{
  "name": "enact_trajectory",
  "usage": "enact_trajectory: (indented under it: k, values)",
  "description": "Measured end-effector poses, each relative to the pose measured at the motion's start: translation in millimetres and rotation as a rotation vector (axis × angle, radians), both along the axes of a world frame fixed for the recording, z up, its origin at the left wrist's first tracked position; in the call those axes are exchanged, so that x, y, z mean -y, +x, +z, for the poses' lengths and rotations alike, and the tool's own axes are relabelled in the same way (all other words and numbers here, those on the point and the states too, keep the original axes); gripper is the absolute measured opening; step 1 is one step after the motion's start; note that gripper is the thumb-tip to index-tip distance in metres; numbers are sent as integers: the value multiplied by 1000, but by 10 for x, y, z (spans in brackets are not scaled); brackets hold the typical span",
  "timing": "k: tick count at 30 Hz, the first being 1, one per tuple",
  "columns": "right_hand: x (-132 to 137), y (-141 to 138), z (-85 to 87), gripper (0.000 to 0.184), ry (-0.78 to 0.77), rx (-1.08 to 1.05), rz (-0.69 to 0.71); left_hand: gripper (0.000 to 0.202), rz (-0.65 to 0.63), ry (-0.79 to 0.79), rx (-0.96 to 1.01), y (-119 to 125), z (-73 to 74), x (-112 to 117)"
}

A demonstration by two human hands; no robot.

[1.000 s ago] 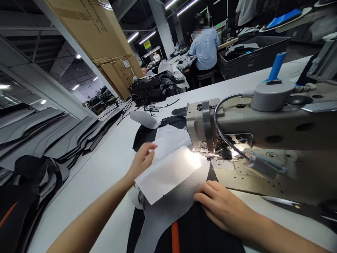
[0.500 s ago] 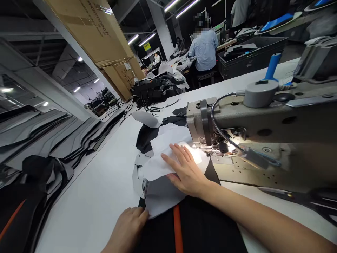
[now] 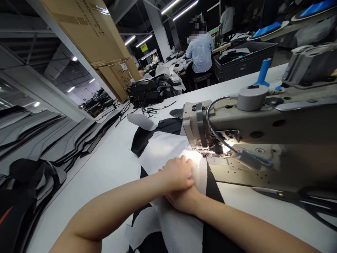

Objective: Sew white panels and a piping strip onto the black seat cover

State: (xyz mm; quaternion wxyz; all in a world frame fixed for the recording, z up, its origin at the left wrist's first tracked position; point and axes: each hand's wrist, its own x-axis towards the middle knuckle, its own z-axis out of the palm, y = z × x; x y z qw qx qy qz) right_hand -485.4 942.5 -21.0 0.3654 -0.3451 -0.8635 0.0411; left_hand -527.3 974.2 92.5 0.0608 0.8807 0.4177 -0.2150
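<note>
A white fabric piece (image 3: 163, 147) lies over black fabric (image 3: 147, 135) on the white table, its far end under the lit needle area of the grey sewing machine (image 3: 237, 126). My left hand (image 3: 177, 172) rests on the white fabric just in front of the presser foot, fingers curled down onto it. My right hand (image 3: 184, 200) lies underneath and partly hidden by the left hand; its fingers do not show.
Black scissors (image 3: 302, 200) lie on the table at the right. Stacks of dark cut pieces (image 3: 52, 137) fill the left. A dark fabric heap (image 3: 155, 89) and cardboard boxes (image 3: 89, 31) stand behind. A person in a blue shirt (image 3: 201, 52) sits farther back.
My left hand came up from the near fabric edge and now lies over my right hand near the needle. The white fabric has been smoothed flat toward the machine.
</note>
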Motion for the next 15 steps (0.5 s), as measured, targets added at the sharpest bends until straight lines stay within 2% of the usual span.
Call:
enact_trajectory:
  k: [2, 4, 7, 9, 12, 15]
  values:
    - [177, 169, 6, 45, -26, 20, 35, 44, 33, 67, -51, 35, -175, -189]
    - [322, 438, 10, 52, -65, 65, 145, 34, 47, 60, -96, -22, -312, -272]
    - [441, 824, -9, 62, -143, 130, 170, 18, 44, -35, -68, -124, -318, -336]
    - [472, 914, -54, 66, -131, 185, 87, 18, 128, -225, 20, -149, -199, -408]
    - [499, 753, -169, 51, 122, 237, -80, 25, 363, -657, 202, -117, 20, -536]
    - [513, 492, -277, 38, 343, 246, -207, 19, 570, -993, 505, -17, 100, -566]
